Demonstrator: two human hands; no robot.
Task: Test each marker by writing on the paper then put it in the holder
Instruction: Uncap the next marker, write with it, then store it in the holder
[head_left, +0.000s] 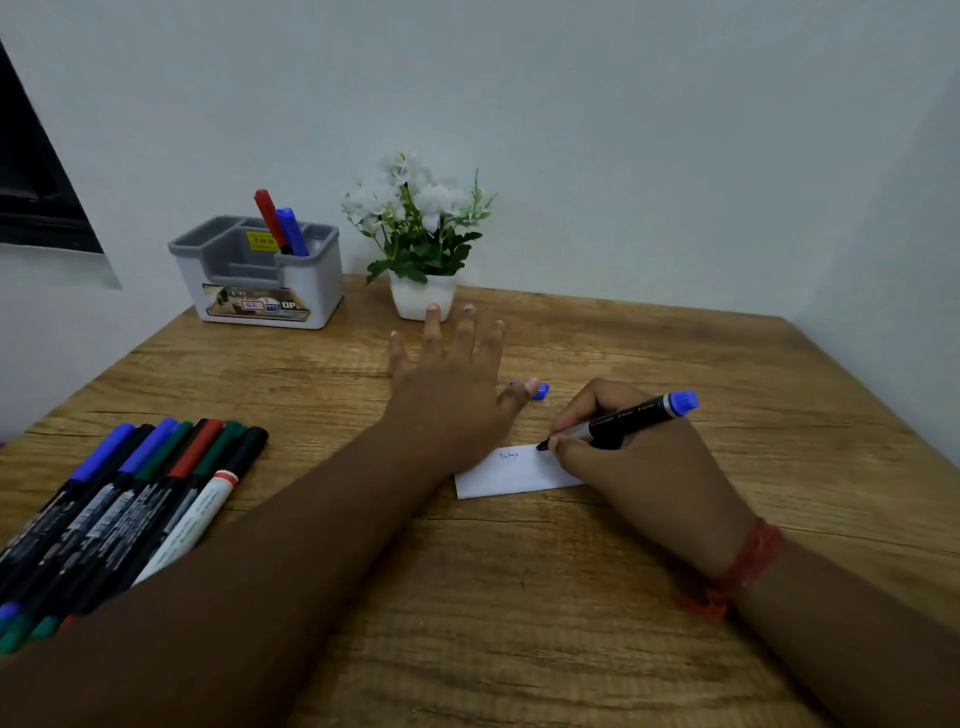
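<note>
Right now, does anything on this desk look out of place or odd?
Only one small thing: a loose blue cap lies on the wooden table beyond the paper, by the left hand. It likely belongs to the uncapped marker the right hand holds. The holder stands upright; nothing looks spilled or damaged.

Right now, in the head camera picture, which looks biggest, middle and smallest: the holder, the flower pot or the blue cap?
1. holder
2. flower pot, white, just beside it
3. blue cap, lying nearer the camera yet plainly smallest
</note>
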